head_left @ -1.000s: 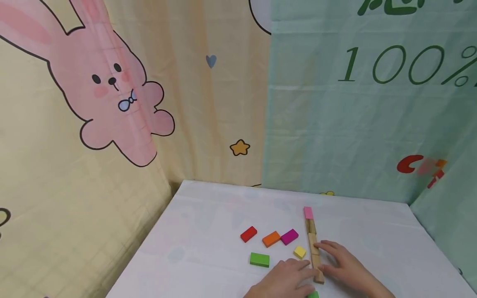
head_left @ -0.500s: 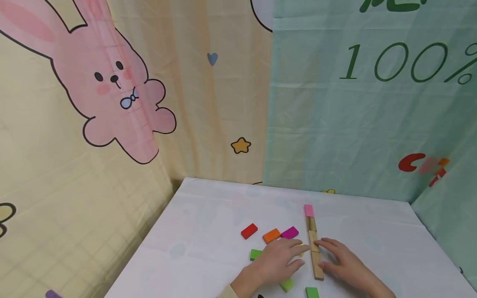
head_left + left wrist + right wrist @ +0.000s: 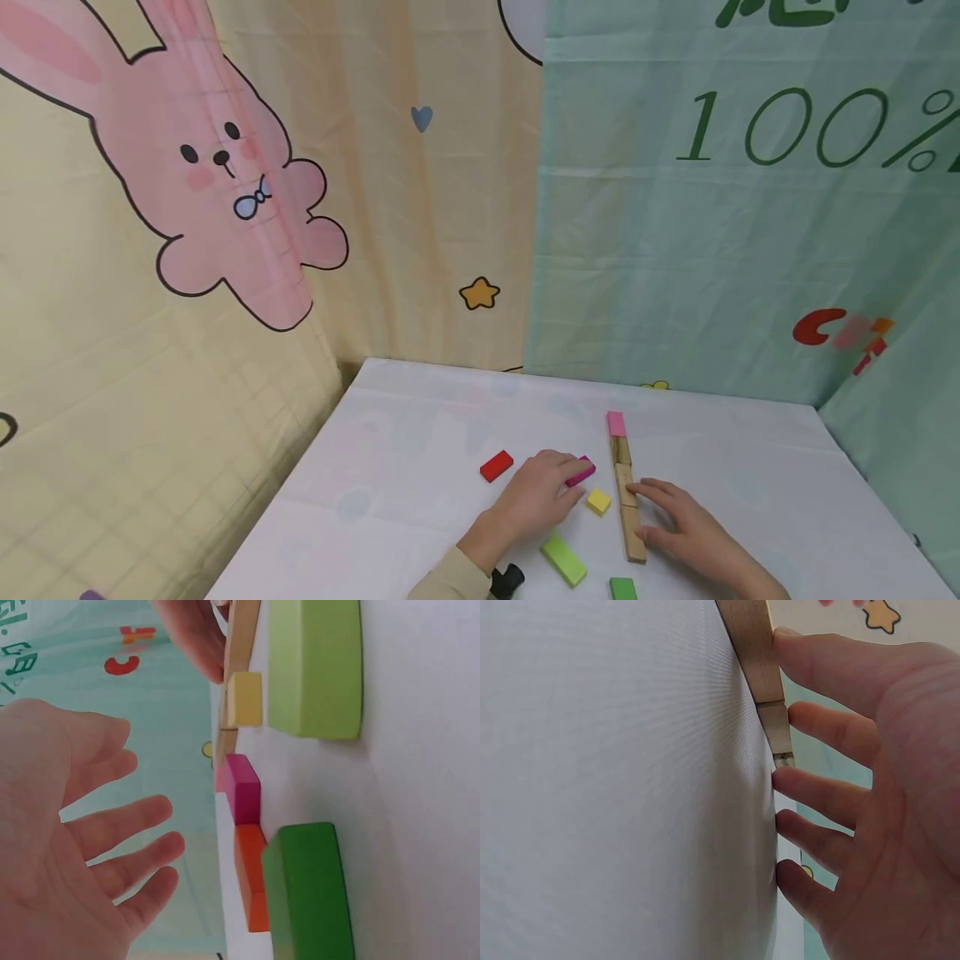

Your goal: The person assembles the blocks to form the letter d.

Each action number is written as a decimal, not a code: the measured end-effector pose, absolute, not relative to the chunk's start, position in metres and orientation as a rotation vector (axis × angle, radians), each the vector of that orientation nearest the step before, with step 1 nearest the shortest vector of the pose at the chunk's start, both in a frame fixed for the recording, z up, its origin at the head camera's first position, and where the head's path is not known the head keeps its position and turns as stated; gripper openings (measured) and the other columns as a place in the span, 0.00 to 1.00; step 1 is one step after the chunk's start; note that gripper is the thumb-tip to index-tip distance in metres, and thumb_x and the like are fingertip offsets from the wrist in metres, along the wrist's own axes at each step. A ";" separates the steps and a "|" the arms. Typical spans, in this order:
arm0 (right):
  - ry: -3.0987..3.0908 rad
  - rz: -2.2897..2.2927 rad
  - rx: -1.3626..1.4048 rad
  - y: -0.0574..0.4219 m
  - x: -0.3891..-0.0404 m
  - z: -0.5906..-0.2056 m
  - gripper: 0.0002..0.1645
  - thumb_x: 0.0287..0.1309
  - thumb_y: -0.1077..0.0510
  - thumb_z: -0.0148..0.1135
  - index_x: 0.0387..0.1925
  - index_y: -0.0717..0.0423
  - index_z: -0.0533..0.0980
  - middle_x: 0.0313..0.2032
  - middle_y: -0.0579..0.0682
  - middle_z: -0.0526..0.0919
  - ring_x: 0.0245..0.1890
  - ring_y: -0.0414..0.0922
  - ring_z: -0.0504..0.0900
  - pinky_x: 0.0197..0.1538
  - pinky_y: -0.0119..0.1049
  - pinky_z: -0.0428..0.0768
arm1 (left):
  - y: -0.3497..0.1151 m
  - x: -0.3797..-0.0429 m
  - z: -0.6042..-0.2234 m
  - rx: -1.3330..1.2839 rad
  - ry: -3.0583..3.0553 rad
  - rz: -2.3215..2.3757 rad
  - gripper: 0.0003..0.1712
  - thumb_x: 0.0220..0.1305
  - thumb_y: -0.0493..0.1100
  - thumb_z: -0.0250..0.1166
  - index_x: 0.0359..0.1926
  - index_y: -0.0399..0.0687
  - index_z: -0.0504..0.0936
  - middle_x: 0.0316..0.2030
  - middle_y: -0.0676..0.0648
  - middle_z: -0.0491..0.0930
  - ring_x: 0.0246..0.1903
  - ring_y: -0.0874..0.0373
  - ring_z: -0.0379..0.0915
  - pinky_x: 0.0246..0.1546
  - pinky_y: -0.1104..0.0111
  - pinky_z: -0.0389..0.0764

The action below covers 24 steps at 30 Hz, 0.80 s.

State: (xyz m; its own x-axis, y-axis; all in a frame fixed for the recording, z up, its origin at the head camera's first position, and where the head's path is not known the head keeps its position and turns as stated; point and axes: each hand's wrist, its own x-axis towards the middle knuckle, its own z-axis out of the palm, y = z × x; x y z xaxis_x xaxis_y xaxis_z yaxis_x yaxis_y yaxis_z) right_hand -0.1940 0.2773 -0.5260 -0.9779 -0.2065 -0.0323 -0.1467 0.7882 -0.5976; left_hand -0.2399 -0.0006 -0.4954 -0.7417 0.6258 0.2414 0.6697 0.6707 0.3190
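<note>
In the head view my left hand [image 3: 536,493] reaches over the blocks, its fingertips near a magenta block [image 3: 581,472]. The left wrist view shows its fingers spread and holding nothing, with an orange block [image 3: 251,881] and a dark green block [image 3: 311,892] close by. My right hand [image 3: 693,529] rests along the right side of a straight row of wooden blocks [image 3: 632,529], thumb and fingertips against it. A pink block [image 3: 616,423] forms the far end of that row. Between the hands lies a small yellow block [image 3: 598,502].
A red block [image 3: 497,466] lies left of the left hand. Nearer the body are a light green block [image 3: 563,560] and another green block [image 3: 622,588]. Printed cloth hangs behind the white table [image 3: 420,417].
My left hand has left the near end of the row and moved left and away from me, over the orange block. My right hand stays beside the row.
</note>
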 end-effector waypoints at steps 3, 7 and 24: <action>2.876 -0.934 -0.265 0.276 -0.196 -0.526 0.42 0.53 0.32 0.70 0.67 0.41 0.73 0.68 0.58 0.68 0.68 0.65 0.64 0.60 0.69 0.67 | 0.000 -0.246 -0.499 -1.041 -2.766 -0.618 0.24 0.72 0.54 0.61 0.67 0.66 0.76 0.59 0.62 0.76 0.60 0.63 0.69 0.59 0.65 0.74; 2.868 -0.928 -0.241 0.274 -0.197 -0.526 0.42 0.53 0.32 0.70 0.68 0.41 0.73 0.68 0.59 0.68 0.68 0.65 0.64 0.59 0.70 0.67 | 0.001 -0.253 -0.505 -1.017 -2.757 -0.665 0.22 0.72 0.53 0.63 0.65 0.65 0.78 0.58 0.61 0.77 0.59 0.62 0.69 0.57 0.65 0.74; 2.861 -0.923 -0.247 0.275 -0.194 -0.527 0.42 0.55 0.32 0.68 0.69 0.40 0.71 0.70 0.59 0.66 0.69 0.66 0.62 0.59 0.70 0.67 | 0.008 -0.267 -0.519 -0.821 -2.962 -0.897 0.28 0.65 0.54 0.70 0.65 0.62 0.78 0.54 0.60 0.79 0.49 0.64 0.68 0.45 0.70 0.76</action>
State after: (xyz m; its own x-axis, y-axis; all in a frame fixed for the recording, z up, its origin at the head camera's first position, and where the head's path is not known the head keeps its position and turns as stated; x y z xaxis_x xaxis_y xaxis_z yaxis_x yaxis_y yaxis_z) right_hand -0.1939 0.2752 -0.5266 -0.9788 -0.1930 -0.0688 -0.1163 0.8000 -0.5887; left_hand -0.2673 0.0081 -0.5191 -0.8668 0.4908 0.0879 0.4571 0.7119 0.5332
